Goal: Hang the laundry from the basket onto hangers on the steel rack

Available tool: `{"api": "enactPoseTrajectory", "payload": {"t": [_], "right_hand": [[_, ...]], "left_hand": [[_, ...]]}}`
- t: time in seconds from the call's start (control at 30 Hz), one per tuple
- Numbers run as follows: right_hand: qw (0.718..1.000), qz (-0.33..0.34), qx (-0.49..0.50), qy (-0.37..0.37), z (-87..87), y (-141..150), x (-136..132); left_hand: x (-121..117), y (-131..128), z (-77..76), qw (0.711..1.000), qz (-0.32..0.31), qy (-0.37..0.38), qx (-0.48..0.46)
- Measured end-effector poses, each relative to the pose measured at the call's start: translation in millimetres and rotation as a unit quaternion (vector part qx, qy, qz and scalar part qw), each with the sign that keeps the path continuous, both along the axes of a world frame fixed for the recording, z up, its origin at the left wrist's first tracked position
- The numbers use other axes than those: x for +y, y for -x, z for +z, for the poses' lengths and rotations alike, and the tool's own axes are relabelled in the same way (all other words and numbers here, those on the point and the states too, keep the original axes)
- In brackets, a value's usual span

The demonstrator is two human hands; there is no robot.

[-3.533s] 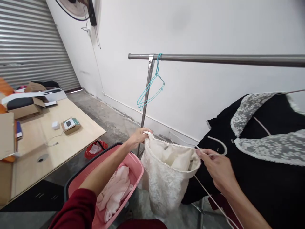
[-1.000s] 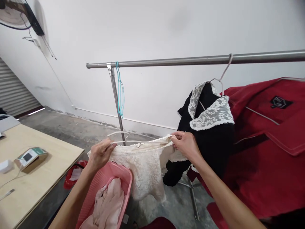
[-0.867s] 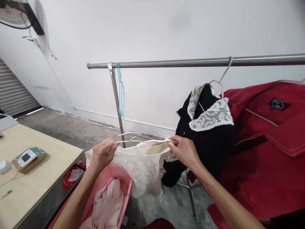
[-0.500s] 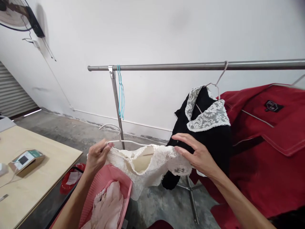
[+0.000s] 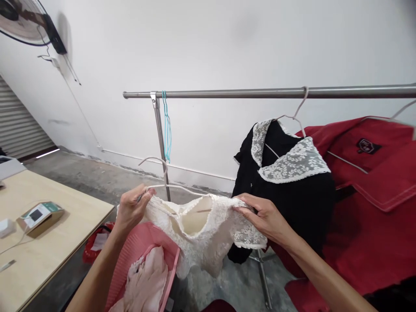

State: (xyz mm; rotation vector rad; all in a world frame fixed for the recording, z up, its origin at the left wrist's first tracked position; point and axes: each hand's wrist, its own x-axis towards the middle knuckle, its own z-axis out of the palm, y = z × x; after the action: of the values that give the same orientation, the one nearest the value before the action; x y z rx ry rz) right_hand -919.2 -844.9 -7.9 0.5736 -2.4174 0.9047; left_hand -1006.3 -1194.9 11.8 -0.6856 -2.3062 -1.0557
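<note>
A white lace blouse (image 5: 224, 216) is stretched between my two hands, with a pale wire hanger (image 5: 177, 187) inside its shoulders and the hook pointing up to the left. My left hand (image 5: 133, 207) is closed on the blouse's left shoulder together with the hanger's end. On the other shoulder, my right hand (image 5: 264, 216) pinches the lace between thumb and fingers. Beneath the blouse stands a pink basket (image 5: 130, 242) holding crumpled pale pink clothing (image 5: 147, 277). Just behind my right hand hangs a black blouse (image 5: 286, 203) with a white lace collar.
A metal clothes rail (image 5: 227, 93) runs across in front of me. Several turquoise hangers (image 5: 167, 130) and a red garment (image 5: 370, 225) hang on it. At left is a wooden table (image 5: 78, 208) with a small device (image 5: 40, 216). A fan (image 5: 24, 19) is fixed to the wall.
My right hand has closed from spread fingers onto the blouse's shoulder. The black blouse has swung slightly to the right. The view has shifted a little.
</note>
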Motion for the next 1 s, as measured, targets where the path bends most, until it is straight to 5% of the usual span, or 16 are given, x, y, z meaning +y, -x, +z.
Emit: {"api": "enactPoseTrajectory", "payload": {"t": [0.47, 0.77, 0.9, 1.0], "right_hand": [[0.958, -0.018, 0.205, -0.202, -3.3, 18.2, -4.2], [0.966, -0.062, 0.211, -0.139, 17.3, 13.0, -5.1], [0.970, -0.123, 0.195, -0.077, 18.1, 6.4, 13.9], [0.969, -0.167, 0.175, -0.049, 12.7, 1.5, 37.3]], "left_hand": [[45.2, 6.4, -1.2, 0.993, -0.068, 0.028, 0.087], [52.2, 2.1, -1.0, 0.983, -0.140, 0.081, 0.083], [32.4, 7.7, -0.6, 0.982, -0.118, 0.142, 0.041], [13.0, 14.8, -6.4, 0.992, -0.093, 0.075, -0.028]]}}
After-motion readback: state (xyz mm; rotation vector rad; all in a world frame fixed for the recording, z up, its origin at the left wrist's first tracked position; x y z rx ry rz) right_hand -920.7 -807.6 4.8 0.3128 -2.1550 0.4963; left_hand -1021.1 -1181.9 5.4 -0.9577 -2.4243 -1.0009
